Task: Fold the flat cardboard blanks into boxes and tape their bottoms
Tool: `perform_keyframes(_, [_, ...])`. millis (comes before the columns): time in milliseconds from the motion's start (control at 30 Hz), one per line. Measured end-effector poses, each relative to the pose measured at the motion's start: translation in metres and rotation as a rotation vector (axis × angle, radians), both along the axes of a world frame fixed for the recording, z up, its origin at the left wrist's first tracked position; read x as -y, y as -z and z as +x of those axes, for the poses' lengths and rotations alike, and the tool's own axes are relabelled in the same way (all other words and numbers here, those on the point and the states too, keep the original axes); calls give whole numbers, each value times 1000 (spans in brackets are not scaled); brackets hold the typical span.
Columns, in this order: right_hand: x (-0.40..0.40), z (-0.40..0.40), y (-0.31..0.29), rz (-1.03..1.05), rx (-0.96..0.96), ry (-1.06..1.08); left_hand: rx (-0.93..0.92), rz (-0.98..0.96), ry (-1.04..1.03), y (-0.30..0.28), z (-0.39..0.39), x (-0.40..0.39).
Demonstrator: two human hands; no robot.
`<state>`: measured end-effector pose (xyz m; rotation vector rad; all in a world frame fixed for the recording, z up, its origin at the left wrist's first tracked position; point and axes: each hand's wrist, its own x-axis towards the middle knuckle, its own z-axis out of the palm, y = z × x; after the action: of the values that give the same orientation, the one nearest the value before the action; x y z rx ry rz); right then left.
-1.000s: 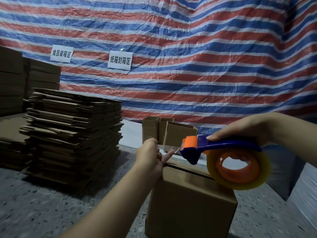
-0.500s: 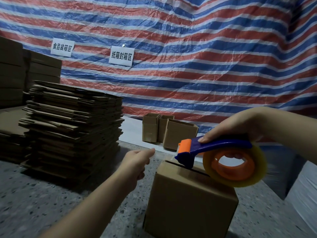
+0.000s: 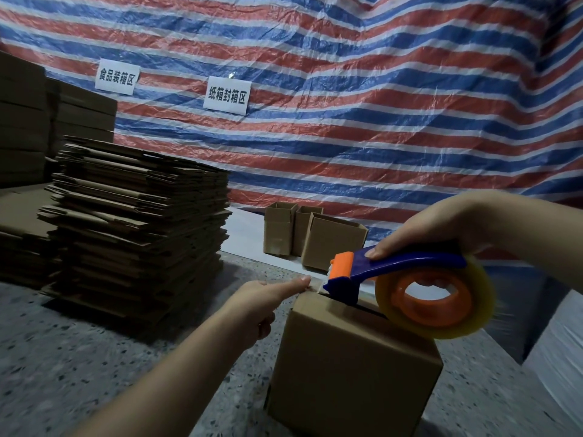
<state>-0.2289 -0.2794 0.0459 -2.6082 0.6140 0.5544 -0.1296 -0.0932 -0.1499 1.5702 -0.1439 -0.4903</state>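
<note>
A folded cardboard box (image 3: 350, 367) stands upright on the speckled floor (image 3: 63, 357), low in the middle of the head view, with its flaps closed on top. The right hand (image 3: 432, 228) is curled round the blue handle of a tape dispenser (image 3: 394, 275), its forefinger laid along the top; the dispenser's orange-and-blue head rests on the box's top seam near the far edge, and the clear tape roll (image 3: 435, 301) hangs over the box's right side. The left hand (image 3: 262, 301) reaches in from the left with its forefinger stretched out, the tip touching the far top edge of the box just beside the dispenser's head, the other fingers curled under and holding nothing. A tall stack of flat cardboard blanks (image 3: 138, 228) sits well to the left, and three finished boxes (image 3: 312, 234) stand beyond, near the striped tarpaulin (image 3: 347, 105).
</note>
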Motion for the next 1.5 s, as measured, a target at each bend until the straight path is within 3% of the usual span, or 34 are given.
perform_keyframes(167, [-4,2,1,-43,-12,1,-111,-88,33,7,2,2])
perform_keyframes(400, [-8,6,2,-45,-50,-25,-419,-433,243,22,0,7])
perform_keyframes(567, [-9,6,3,-58,-41,-21,-451,-441,326,26,-1,6])
perform_keyframes(700, [-10,6,3,-68,-54,-29,-389,-296,384,28,0,1])
perform_keyframes(867, [-11,6,3,-78,-60,-32,-73,242,366,10,0,-12])
perform_keyframes(967, [-12,6,3,-88,-63,-39,112,390,232,2,1,-15])
perform_keyframes(1033, [-11,7,3,-94,-59,-40,314,326,109,-6,0,-8])
perform_keyframes(1100, [-11,8,4,-92,-56,-36,473,229,112,-20,-6,3])
perform_keyframes(1267, [-11,9,4,-94,-73,-45,343,116,450,-34,-19,18])
perform_keyframes(1500, [-7,13,3,-71,-61,-45,320,80,488,-37,-21,16])
